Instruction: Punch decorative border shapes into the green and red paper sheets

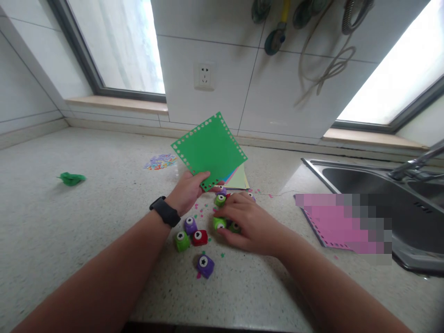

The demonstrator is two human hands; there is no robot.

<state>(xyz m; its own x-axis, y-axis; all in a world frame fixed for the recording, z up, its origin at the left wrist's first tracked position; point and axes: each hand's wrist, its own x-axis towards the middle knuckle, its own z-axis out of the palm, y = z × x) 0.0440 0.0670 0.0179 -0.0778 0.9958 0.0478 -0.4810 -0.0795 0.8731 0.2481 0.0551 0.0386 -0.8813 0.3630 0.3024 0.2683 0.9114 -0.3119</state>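
My left hand (187,192), with a black band on its wrist, pinches the lower corner of a green paper sheet (211,148) between thumb and fingers. Small shaped holes run along the sheet's edges. Below and to the right, my right hand (244,217) curls over several small craft punches, its thumb and fingers around a light green punch (218,224). Another green punch (220,200) is just beyond its fingers. Nearer me stand a purple punch (190,225), a red punch (200,237), a green punch (182,241) and another purple punch (205,265). My right hand partly hides other punches.
Behind the punches lies a stack of coloured paper (237,178). Pink punched paper (333,222), partly pixelated, lies beside the steel sink (364,185) at right. Colourful paper bits (161,162) are heaped at back left, near a crumpled green piece (71,178). Tiny cut-outs dot the counter (114,222).
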